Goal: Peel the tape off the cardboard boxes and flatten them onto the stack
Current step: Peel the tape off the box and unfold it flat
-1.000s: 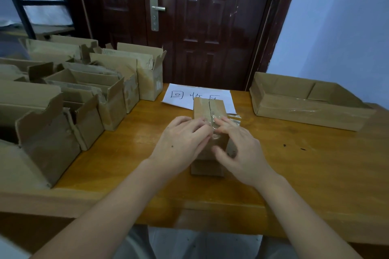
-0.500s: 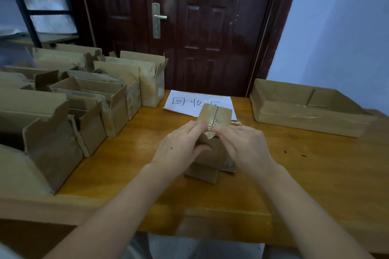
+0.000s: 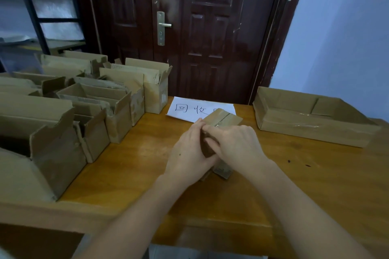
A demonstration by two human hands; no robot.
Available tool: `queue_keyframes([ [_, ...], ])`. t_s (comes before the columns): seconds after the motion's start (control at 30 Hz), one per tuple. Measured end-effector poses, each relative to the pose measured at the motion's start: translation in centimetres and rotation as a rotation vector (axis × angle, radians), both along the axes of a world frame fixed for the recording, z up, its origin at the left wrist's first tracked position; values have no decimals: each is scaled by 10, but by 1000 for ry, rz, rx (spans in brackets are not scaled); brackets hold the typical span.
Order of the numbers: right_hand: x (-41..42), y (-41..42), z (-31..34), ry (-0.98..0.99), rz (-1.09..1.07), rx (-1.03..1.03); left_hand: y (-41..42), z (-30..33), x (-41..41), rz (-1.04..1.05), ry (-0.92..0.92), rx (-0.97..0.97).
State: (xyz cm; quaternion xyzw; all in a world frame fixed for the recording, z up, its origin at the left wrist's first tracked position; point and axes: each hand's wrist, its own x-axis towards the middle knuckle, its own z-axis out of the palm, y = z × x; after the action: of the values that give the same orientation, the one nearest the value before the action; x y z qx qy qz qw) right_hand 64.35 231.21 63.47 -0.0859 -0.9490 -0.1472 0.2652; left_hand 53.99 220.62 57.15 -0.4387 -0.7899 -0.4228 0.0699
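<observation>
Both hands, left hand & right hand, hold one small box mid counter, fingers at its tape, still on; lots of open boxes wait far left, so most work's left.

Two hands, the left and the right, sit at the centre of the frame around one small taped box. One shallow cardboard tray lies at the right, and one white sheet of paper lies at the centre. At the left stands a cluster of open boxes, at least seven, though overlap prevents an exact count.
</observation>
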Motion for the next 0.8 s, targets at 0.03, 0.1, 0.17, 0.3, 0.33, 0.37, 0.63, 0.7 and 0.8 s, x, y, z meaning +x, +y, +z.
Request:
queue_keyframes([
  [0.03, -2, 0, 2, -11, -26, -35, 4, -2, 2, 36, -24, 27],
  [0.1, -5, -1, 2, -6, -58, -70, 12, -5, 4, 87, -67, 82],
  [0.17, -8, -3, 1, 30, -53, -97, 16, -6, 2, 94, -82, 95],
  [0.3, -13, -4, -2, 91, -49, -237, 17, -6, -7, 73, -58, 47],
  [0.33, -14, -4, -3, 91, -56, -244, 17, -5, -9, 70, -59, 42],
  [0.37, -14, -3, -3, 95, -60, -251, 17, -5, -9, 68, -61, 43],
  [0.63, -15, 3, -4, 145, -126, -371, 16, -4, -11, 66, -80, 6],
  [0.7, -18, 6, -3, 201, -141, -430, 15, -3, -11, 66, -77, 4],
  [0.8, -21, 9, 1, 237, -160, -477, 11, -4, -14, 48, -66, -17],
])
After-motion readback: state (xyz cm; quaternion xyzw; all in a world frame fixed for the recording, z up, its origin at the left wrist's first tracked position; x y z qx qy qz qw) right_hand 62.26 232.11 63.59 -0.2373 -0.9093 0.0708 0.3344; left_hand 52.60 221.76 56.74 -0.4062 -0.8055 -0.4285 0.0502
